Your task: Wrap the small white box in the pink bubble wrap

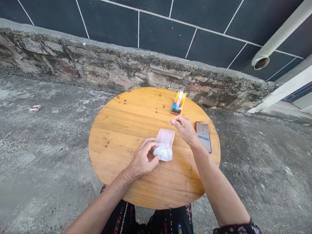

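On the round wooden table (pixel 117 130) lies a bubble-wrap pouch (pixel 165 139) with a small pale, labelled item inside its near end. The far end of the wrap lies flat. My left hand (pixel 143 156) grips the pouch from its left side, fingertips on top and thumb at the near corner. Beyond the pouch, to its right, my right hand (pixel 184 128) is raised with thumb and forefinger pinched together. Whatever sits in that pinch is too small to make out. Just past those fingers stands a yellow and blue tape dispenser (pixel 178 102) carrying a roll of tape.
A phone (pixel 203 136) in a red case lies near the table's right edge, beside my right forearm. Behind the table runs a low stone wall base (pixel 109 66), with a drainpipe (pixel 275 39) at the upper right. A small box (pixel 35 108) is on the concrete ground.
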Action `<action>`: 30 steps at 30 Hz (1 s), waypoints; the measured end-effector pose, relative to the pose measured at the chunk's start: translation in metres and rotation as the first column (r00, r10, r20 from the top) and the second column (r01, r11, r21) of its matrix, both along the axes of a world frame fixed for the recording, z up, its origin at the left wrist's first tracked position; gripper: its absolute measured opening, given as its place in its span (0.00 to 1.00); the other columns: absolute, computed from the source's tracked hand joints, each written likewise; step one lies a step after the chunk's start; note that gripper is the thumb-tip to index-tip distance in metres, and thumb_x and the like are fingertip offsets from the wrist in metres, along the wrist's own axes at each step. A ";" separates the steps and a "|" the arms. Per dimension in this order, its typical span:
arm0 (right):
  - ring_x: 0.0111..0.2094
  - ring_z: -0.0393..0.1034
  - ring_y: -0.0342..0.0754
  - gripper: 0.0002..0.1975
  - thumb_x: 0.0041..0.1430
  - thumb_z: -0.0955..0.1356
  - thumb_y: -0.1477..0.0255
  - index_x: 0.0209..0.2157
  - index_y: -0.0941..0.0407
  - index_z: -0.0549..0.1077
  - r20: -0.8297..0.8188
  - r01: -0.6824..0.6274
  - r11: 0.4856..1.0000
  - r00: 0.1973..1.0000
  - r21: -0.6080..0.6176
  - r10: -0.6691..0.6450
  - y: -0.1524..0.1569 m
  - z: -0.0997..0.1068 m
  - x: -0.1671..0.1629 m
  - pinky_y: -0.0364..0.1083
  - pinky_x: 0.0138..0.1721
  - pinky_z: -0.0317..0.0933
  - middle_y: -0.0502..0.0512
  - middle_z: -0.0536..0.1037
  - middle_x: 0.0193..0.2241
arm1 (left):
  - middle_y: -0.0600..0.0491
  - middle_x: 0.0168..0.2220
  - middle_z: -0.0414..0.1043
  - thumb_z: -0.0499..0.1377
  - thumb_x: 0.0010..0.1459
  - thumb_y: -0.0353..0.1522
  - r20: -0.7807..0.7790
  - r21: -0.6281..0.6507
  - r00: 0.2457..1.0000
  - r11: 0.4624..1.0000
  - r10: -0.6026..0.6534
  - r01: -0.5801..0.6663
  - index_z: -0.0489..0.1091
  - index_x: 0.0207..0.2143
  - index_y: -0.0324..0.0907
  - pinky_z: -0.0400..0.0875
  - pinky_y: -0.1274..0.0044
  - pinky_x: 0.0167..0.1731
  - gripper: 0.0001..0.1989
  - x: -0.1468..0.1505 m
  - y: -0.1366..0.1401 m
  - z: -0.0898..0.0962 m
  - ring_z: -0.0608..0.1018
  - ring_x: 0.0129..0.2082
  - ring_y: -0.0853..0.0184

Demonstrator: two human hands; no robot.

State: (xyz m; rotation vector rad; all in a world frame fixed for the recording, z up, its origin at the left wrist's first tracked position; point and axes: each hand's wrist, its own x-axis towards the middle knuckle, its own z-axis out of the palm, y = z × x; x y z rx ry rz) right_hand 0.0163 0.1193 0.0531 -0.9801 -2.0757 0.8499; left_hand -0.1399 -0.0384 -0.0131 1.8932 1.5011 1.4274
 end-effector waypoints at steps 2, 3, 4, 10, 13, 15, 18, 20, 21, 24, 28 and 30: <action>0.30 0.64 0.45 0.09 0.57 0.62 0.67 0.29 0.56 0.68 -0.010 -0.023 1.000 1.000 0.010 0.023 -0.003 0.006 -0.002 0.44 0.36 0.57 0.50 0.70 0.27 | 0.46 0.51 0.65 0.59 0.49 0.26 -0.001 -0.005 1.000 1.000 -0.010 0.010 0.65 0.42 0.43 0.66 0.69 0.51 0.16 0.000 -0.001 0.001 0.71 0.51 0.61; 0.30 0.63 0.45 0.09 0.57 0.62 0.67 0.29 0.57 0.68 -0.014 -0.034 0.999 0.999 0.016 0.034 -0.005 0.009 -0.003 0.44 0.36 0.57 0.50 0.70 0.27 | 0.46 0.52 0.65 0.59 0.49 0.25 -0.003 -0.006 1.000 1.000 -0.018 0.018 0.64 0.41 0.43 0.66 0.68 0.51 0.15 0.000 -0.002 0.001 0.71 0.51 0.61; 0.30 0.63 0.44 0.09 0.58 0.62 0.67 0.30 0.57 0.68 -0.017 -0.043 0.999 0.999 0.022 0.043 -0.007 0.013 -0.004 0.44 0.36 0.57 0.50 0.70 0.27 | 0.46 0.52 0.65 0.59 0.48 0.25 -0.007 -0.007 1.000 1.000 -0.026 0.026 0.64 0.40 0.43 0.65 0.68 0.52 0.15 0.000 -0.002 0.001 0.70 0.52 0.60; 0.31 0.63 0.44 0.07 0.59 0.62 0.68 0.30 0.57 0.67 -0.058 -0.059 0.996 0.996 0.069 0.063 -0.017 0.027 -0.006 0.44 0.37 0.57 0.51 0.70 0.29 | 0.47 0.51 0.65 0.58 0.44 0.22 -0.077 0.025 0.994 0.997 -0.075 0.077 0.64 0.40 0.43 0.64 0.68 0.52 0.19 -0.001 -0.006 0.002 0.69 0.53 0.60; 0.31 0.63 0.44 0.07 0.58 0.62 0.69 0.29 0.57 0.67 -0.051 -0.045 0.996 0.997 0.075 0.049 -0.017 0.030 -0.005 0.43 0.36 0.57 0.50 0.70 0.28 | 0.47 0.50 0.65 0.57 0.44 0.22 -0.103 0.037 0.990 0.995 -0.091 0.095 0.66 0.41 0.43 0.65 0.68 0.51 0.19 -0.001 -0.007 0.003 0.69 0.52 0.60; 0.30 0.63 0.44 0.08 0.58 0.62 0.68 0.29 0.57 0.68 -0.039 -0.024 0.997 0.999 0.071 0.027 -0.014 0.029 -0.004 0.43 0.35 0.56 0.50 0.70 0.27 | 0.47 0.49 0.65 0.57 0.44 0.22 -0.107 0.040 0.990 0.995 -0.088 0.093 0.66 0.41 0.43 0.65 0.68 0.51 0.18 -0.002 -0.008 0.004 0.69 0.51 0.60; 0.28 0.61 0.43 0.08 0.56 0.62 0.68 0.27 0.56 0.68 -0.029 0.013 0.998 1.000 0.055 -0.012 -0.004 0.024 -0.003 0.43 0.33 0.56 0.49 0.70 0.26 | 0.47 0.48 0.65 0.58 0.44 0.23 -0.106 0.042 0.993 0.997 -0.055 0.059 0.66 0.40 0.43 0.66 0.69 0.50 0.18 -0.003 -0.011 0.005 0.70 0.50 0.60; 0.27 0.61 0.43 0.08 0.55 0.63 0.67 0.27 0.56 0.68 -0.030 0.029 0.999 0.999 0.034 -0.028 0.006 0.017 -0.004 0.43 0.31 0.55 0.48 0.70 0.25 | 0.47 0.47 0.66 0.58 0.45 0.23 -0.104 0.043 0.994 0.999 -0.029 0.033 0.66 0.40 0.42 0.67 0.69 0.48 0.17 -0.003 -0.013 0.005 0.71 0.48 0.60; 0.27 0.61 0.43 0.08 0.54 0.63 0.67 0.26 0.56 0.68 -0.039 0.032 0.999 0.999 0.019 -0.031 0.012 0.013 -0.004 0.43 0.31 0.55 0.48 0.70 0.25 | 0.47 0.47 0.66 0.58 0.46 0.23 -0.104 0.045 0.994 0.999 -0.020 0.024 0.66 0.39 0.42 0.67 0.70 0.47 0.16 -0.003 -0.015 0.004 0.71 0.47 0.61; 0.28 0.63 0.44 0.09 0.52 0.64 0.66 0.24 0.56 0.68 -0.094 0.043 0.999 0.995 -0.018 -0.044 0.030 0.002 -0.008 0.44 0.33 0.56 0.49 0.71 0.24 | 0.48 0.46 0.66 0.57 0.48 0.23 -0.104 0.058 0.994 0.998 0.017 -0.011 0.66 0.38 0.42 0.67 0.70 0.47 0.14 0.000 -0.019 0.003 0.72 0.46 0.61; 0.32 0.68 0.46 0.13 0.56 0.60 0.64 0.27 0.56 0.70 -0.154 0.093 0.994 0.983 -0.049 -0.100 0.046 -0.002 -0.010 0.45 0.36 0.59 0.52 0.74 0.27 | 0.48 0.45 0.67 0.56 0.50 0.23 -0.096 0.057 0.992 0.995 0.083 -0.077 0.66 0.37 0.42 0.67 0.71 0.46 0.11 0.006 -0.025 -0.001 0.73 0.45 0.62; 0.31 0.69 0.46 0.14 0.57 0.59 0.64 0.29 0.57 0.70 -0.174 0.112 0.992 0.977 -0.059 -0.120 0.045 0.002 -0.005 0.45 0.35 0.59 0.53 0.74 0.29 | 0.48 0.44 0.67 0.56 0.51 0.23 -0.093 0.059 0.990 0.993 0.104 -0.099 0.66 0.36 0.42 0.68 0.71 0.46 0.10 0.007 -0.027 -0.001 0.73 0.45 0.63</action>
